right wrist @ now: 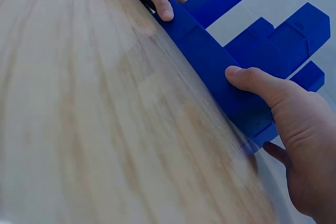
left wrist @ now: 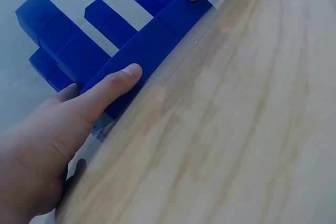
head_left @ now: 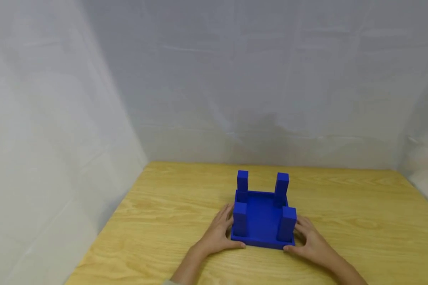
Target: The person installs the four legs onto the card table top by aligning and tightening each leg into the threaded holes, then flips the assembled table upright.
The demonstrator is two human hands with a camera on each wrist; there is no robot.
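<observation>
Your left hand (head_left: pixel 217 233) lies against the left side of the blue stool (head_left: pixel 262 221), thumb along the near edge, the other fingers reaching round the side and mostly hidden. Your right hand (head_left: pixel 312 239) mirrors it on the right side, thumb on the near edge. The left wrist view shows the left thumb (left wrist: pixel 113 85) flat on the blue edge; the right wrist view shows the right thumb (right wrist: pixel 252 80) the same way. Both hands clasp the stool lightly from either side, more a brace than a tight grip.

The stool sits upside down on the wooden table (head_left: pixel 342 221), seat flat on the surface, four square legs pointing up. It stands a little right of centre, near your edge of the table.

Progress, as a judgement: all four legs look seated in the corners and upright, so the assembly appears finished or close to it. The stool has not been lifted off the table or turned upright; that looks like what remains.

Surface: pale wood with a clear grain, with nothing else showing on it. Room: white sheeting (head_left: pixel 57 118) hangs behind the table and down the left and right sides, creased, closing in the work area.
</observation>
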